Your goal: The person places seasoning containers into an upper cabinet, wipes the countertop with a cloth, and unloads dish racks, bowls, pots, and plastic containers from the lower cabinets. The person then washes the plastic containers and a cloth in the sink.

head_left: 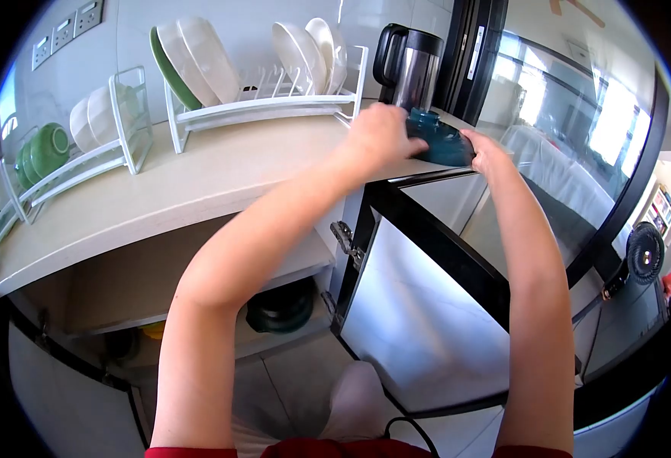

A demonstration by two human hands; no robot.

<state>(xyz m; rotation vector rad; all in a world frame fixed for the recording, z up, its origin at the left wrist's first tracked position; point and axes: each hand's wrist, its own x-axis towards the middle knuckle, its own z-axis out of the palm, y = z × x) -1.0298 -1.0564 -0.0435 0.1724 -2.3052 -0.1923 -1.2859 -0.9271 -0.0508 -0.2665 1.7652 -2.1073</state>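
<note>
A dark teal lid-like piece with a raised knob (441, 142) rests at the right end of the pale counter (274, 164), between my two hands. My left hand (382, 133) is at its left side, thumb apart from the fingers, which look blurred. At the right edge of the piece, my right hand (487, 151) grips the rim, with the thumb on top. Directly behind stands a steel and black kettle-like jug (413, 67). The underside of the teal piece is hidden.
White racks hold white plates (206, 61) and green bowls (49, 149). Below the counter, an open cabinet door (419, 305) stands in front on the right. A dark pot (280, 307) sits on the lower shelf. A glass door (564, 137) is at the right.
</note>
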